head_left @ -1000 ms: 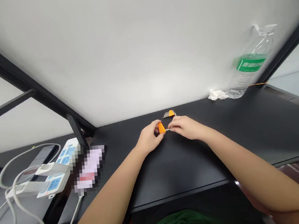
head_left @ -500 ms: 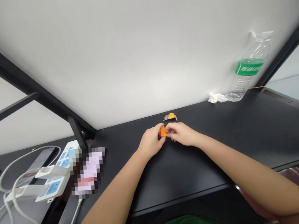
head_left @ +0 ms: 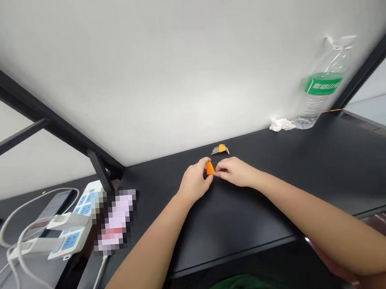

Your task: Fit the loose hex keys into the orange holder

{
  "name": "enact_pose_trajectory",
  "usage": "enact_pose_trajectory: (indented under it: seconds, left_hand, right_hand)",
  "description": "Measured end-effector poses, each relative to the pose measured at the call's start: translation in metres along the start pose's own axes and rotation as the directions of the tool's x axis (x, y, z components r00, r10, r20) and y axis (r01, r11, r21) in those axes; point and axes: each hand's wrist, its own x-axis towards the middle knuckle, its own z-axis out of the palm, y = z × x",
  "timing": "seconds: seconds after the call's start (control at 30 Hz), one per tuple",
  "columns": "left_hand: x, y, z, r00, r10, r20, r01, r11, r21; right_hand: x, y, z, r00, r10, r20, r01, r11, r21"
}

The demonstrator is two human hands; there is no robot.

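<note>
Between the thumb and fingers of my left hand (head_left: 195, 180) is a small orange hex key holder (head_left: 210, 168), held up over the black desk. My right hand (head_left: 234, 171) is pinched close to the holder's lower right edge, its thumb and fingertips together. Whatever sits in that pinch is too small or hidden to make out. Just behind the hands lies a hex key set (head_left: 222, 149), several metal keys in a similar orange holder, flat on the desk near the wall.
The black desk (head_left: 282, 173) meets a pale wall. On its right stand a clear bottle with a green label (head_left: 324, 85) and crumpled tissue (head_left: 281, 124). To the left are a pixelated phone (head_left: 118, 217), a white power strip (head_left: 76, 229), looping cables and a black metal frame (head_left: 98, 169).
My left hand still grips the orange holder. My right fingers have shifted very slightly at its lower right edge, and the camera view has moved a little.
</note>
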Motion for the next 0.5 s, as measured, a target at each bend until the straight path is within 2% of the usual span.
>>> enact_pose_trajectory:
  seconds: [0.1,0.2,0.33,0.5]
  left_hand:
    - [0.001,-0.002,-0.001,1.000,-0.016,-0.013,0.016,1.000,-0.011]
    - [0.001,-0.006,-0.001,0.999,-0.033,-0.020,0.033,0.999,-0.031]
    - [0.001,-0.008,0.001,0.999,-0.045,-0.009,0.044,0.998,-0.038]
    - [0.001,-0.007,0.001,0.999,-0.040,-0.007,0.040,0.998,-0.054]
  right_hand:
    - [-0.003,0.006,-0.008,0.999,0.038,-0.019,-0.041,0.975,-0.220]
    - [-0.005,0.013,-0.014,0.994,0.107,0.039,-0.085,0.925,-0.371]
    - [-0.005,0.011,-0.014,0.979,0.174,0.108,-0.113,0.898,-0.425]
    - [-0.007,0.007,-0.013,0.981,0.176,0.078,-0.128,0.899,-0.420]
